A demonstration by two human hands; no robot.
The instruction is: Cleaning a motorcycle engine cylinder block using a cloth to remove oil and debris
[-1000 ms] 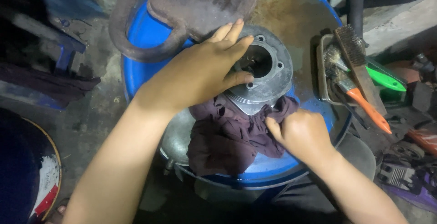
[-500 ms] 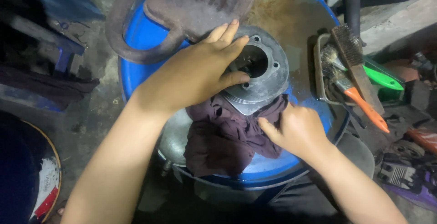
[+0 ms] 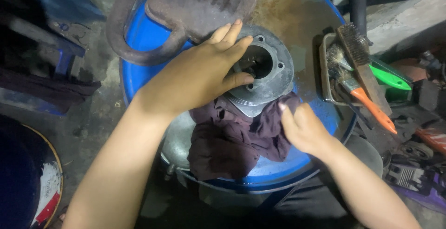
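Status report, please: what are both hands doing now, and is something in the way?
Left hand flat on grey finned cylinder. Right hand gripping dark rag at cylinder edge. Wire brush lies apart; nothing blocking.

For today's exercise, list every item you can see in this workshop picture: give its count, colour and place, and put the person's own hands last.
Metal cylinder part: one, grey, round with a central bore, on the drum top under the left hand.
Cloth: one, dark purple-brown, draped at the drum's near edge, partly under the part.
Drum: one, blue with a rusty top, centre.
Rusty finned casting: one, brown, far side of the drum.
Wire brush: one, wooden, in a tray at right.
Orange-handled tool: one, same tray.
Green tool: one, right of the tray.
Left hand: flat on the part, thumb at the bore.
Right hand: fingers pinching the cloth.
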